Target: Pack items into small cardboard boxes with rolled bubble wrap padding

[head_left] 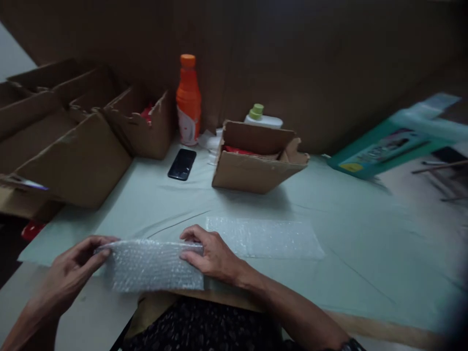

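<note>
A bubble-wrapped bundle (pixel 153 265) lies at the near edge of the table, held between both hands. My left hand (pixel 69 273) pinches its left end with the fingertips. My right hand (pixel 210 253) grips its right end, with the fingers curled over the top. A flat sheet of bubble wrap (pixel 266 237) is spread on the pale green table cover (pixel 347 243) just right of my right hand. What is inside the bundle is hidden.
An open cardboard box (pixel 252 163) with something red inside stands at the table's middle. A black phone (pixel 182 164) lies left of it, with an orange bottle (pixel 188 100) behind. Several open cartons (pixel 80 141) crowd the left. A white bottle (pixel 261 117) and a teal box (pixel 387 146) lie farther back.
</note>
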Tool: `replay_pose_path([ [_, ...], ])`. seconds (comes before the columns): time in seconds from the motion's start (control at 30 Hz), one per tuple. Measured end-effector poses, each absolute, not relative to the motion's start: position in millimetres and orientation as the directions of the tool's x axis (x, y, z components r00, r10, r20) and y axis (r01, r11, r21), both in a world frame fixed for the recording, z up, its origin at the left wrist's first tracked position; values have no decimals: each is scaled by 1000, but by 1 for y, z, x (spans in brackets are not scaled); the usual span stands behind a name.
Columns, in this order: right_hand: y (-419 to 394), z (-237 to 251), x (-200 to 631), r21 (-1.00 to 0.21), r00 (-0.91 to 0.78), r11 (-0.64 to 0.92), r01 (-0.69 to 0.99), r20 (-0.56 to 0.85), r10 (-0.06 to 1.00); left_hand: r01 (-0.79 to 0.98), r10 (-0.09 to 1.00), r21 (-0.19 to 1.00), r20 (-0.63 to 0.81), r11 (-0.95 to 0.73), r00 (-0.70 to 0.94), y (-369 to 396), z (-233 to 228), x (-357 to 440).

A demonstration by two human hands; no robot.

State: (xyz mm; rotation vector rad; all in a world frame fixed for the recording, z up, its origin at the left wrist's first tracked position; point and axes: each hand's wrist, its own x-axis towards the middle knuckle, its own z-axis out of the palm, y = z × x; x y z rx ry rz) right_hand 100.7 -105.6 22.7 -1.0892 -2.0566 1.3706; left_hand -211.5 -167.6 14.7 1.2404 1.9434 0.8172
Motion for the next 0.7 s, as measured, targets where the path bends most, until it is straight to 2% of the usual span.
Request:
replay_pose_path([
  [0.07,-112,30,132,-945,-498,77,319,-98,862,441,937,835,-230,329,-263,-164,20,-186],
  [0.13,-116,30,171,-938,-356,11,347,-121,927,446,962,854,-212,267,-170,-153,22,-145],
  [0.23,-115,21,231,-870,-132,-19,493,-96,987,522,989,845,-147,115,20,-123,20,-75],
  [0.33,-107,3,275,-759,-16,-14,651,-32,999,648,978,760,-100,-43,181,-91,11,-22],
  [0.47,-101,-21,299,-605,26,-18,796,4,1000,824,952,541,-130,-166,277,-74,-6,14],
  [0.6,-100,-29,313,-450,-40,53,891,39,998,874,953,449,-133,-187,272,-79,-11,19],
  [0.7,-95,-24,334,-346,-122,145,927,87,989,894,954,371,-62,-251,293,-82,-9,13],
])
